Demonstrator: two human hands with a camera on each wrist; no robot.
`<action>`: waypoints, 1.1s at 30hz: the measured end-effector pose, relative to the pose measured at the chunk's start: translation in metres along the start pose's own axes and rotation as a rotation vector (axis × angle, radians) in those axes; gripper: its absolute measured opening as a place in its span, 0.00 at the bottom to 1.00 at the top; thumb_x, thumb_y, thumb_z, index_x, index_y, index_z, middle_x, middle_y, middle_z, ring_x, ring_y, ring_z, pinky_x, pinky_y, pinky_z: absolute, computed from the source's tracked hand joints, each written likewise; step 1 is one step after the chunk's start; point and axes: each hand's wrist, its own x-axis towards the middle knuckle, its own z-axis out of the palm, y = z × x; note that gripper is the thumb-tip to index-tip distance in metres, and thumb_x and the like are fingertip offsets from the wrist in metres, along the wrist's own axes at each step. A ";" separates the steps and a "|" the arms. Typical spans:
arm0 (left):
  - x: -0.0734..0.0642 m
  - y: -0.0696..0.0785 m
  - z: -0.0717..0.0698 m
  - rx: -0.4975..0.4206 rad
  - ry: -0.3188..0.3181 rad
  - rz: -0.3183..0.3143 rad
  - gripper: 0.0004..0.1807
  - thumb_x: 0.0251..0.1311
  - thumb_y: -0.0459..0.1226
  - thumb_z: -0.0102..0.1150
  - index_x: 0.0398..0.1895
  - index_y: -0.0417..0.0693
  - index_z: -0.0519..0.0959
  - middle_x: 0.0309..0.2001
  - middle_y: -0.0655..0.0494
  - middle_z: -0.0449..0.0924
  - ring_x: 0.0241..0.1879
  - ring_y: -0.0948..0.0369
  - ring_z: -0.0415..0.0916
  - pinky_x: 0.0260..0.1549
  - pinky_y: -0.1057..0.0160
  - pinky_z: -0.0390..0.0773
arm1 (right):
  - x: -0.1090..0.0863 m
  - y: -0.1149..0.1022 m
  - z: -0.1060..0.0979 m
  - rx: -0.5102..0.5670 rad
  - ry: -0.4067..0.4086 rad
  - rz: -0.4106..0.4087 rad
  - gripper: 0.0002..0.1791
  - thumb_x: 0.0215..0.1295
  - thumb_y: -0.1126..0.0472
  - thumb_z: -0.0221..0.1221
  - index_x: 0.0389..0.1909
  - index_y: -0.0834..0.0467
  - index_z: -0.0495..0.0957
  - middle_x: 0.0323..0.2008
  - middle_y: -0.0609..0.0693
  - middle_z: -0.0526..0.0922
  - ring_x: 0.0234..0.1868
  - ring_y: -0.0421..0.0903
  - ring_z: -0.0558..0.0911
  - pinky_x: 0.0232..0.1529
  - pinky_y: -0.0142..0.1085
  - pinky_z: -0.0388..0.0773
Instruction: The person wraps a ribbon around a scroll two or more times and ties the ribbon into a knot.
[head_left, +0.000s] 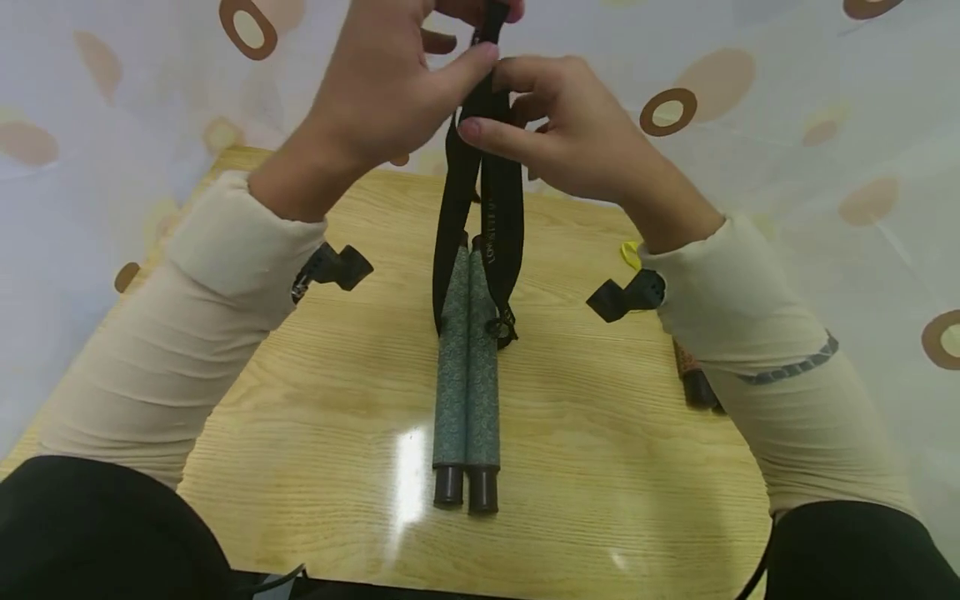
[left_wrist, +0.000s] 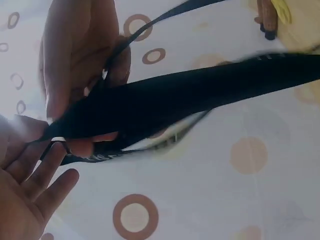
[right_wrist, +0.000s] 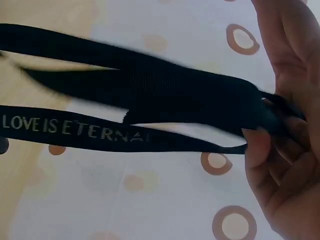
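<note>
A black ribbon (head_left: 503, 225) with gold lettering stretches up from the table, its upper part between both hands. At the top of the head view the left hand (head_left: 378, 96) pinches the ribbon's upper end. Just below and to the right, the right hand (head_left: 577, 129) has its thumb and index finger on the ribbon. In the right wrist view the ribbon strip (right_wrist: 75, 131) reads LOVE IS ETERNAL. Several ribbon layers (left_wrist: 190, 90) fan out in the left wrist view. Beneath, two grey-green patterned rolls (head_left: 452, 392) with dark brown ends lie side by side. A ribbon knot (head_left: 504, 327) sits against the right roll.
The light wood table (head_left: 337, 467) backs onto a pale cloth (head_left: 757, 158) with brown ring patterns. Past the right forearm lie a yellow item (head_left: 632, 253) and a reddish roll with a dark end (head_left: 697, 387), partly hidden by the sleeve.
</note>
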 end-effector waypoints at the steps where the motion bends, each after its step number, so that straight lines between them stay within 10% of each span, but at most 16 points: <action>1: 0.001 0.001 0.003 -0.041 -0.025 0.017 0.17 0.72 0.36 0.52 0.61 0.45 0.77 0.58 0.56 0.81 0.58 0.70 0.77 0.59 0.69 0.76 | 0.001 0.000 0.001 0.000 0.018 -0.012 0.14 0.73 0.60 0.57 0.54 0.60 0.80 0.44 0.51 0.84 0.37 0.39 0.81 0.33 0.24 0.73; 9: -0.007 -0.015 0.009 -0.402 -0.344 -0.122 0.34 0.71 0.39 0.54 0.76 0.46 0.55 0.59 0.47 0.82 0.56 0.58 0.80 0.63 0.59 0.73 | -0.003 0.009 -0.001 0.236 0.094 -0.071 0.10 0.73 0.67 0.53 0.41 0.66 0.82 0.29 0.43 0.80 0.26 0.42 0.75 0.35 0.29 0.72; 15: -0.018 -0.025 0.005 -0.404 -0.265 -0.243 0.11 0.68 0.36 0.60 0.50 0.42 0.81 0.33 0.57 0.82 0.34 0.60 0.76 0.40 0.68 0.71 | -0.009 0.017 0.000 0.323 0.154 -0.031 0.10 0.74 0.67 0.52 0.41 0.65 0.82 0.32 0.42 0.85 0.31 0.43 0.82 0.38 0.30 0.78; 22: -0.032 -0.015 0.016 -0.600 -0.226 -0.306 0.02 0.59 0.30 0.68 0.34 0.38 0.86 0.28 0.55 0.88 0.28 0.58 0.85 0.31 0.63 0.85 | -0.012 0.019 0.000 0.400 0.204 0.007 0.09 0.74 0.67 0.53 0.38 0.61 0.82 0.28 0.44 0.83 0.26 0.44 0.77 0.34 0.33 0.75; 29: -0.039 -0.020 0.051 -0.132 -0.037 -0.261 0.13 0.59 0.41 0.69 0.24 0.46 0.76 0.20 0.60 0.77 0.21 0.61 0.74 0.25 0.69 0.72 | -0.013 0.013 0.004 0.385 0.158 -0.057 0.09 0.73 0.70 0.53 0.38 0.66 0.81 0.29 0.46 0.82 0.28 0.43 0.79 0.36 0.31 0.76; 33: -0.037 -0.025 0.051 -0.071 -0.105 -0.356 0.06 0.66 0.39 0.54 0.37 0.46 0.76 0.32 0.55 0.81 0.30 0.61 0.74 0.30 0.67 0.66 | -0.013 0.013 0.005 0.407 0.149 -0.070 0.09 0.72 0.71 0.53 0.36 0.66 0.81 0.28 0.49 0.81 0.27 0.43 0.77 0.35 0.31 0.75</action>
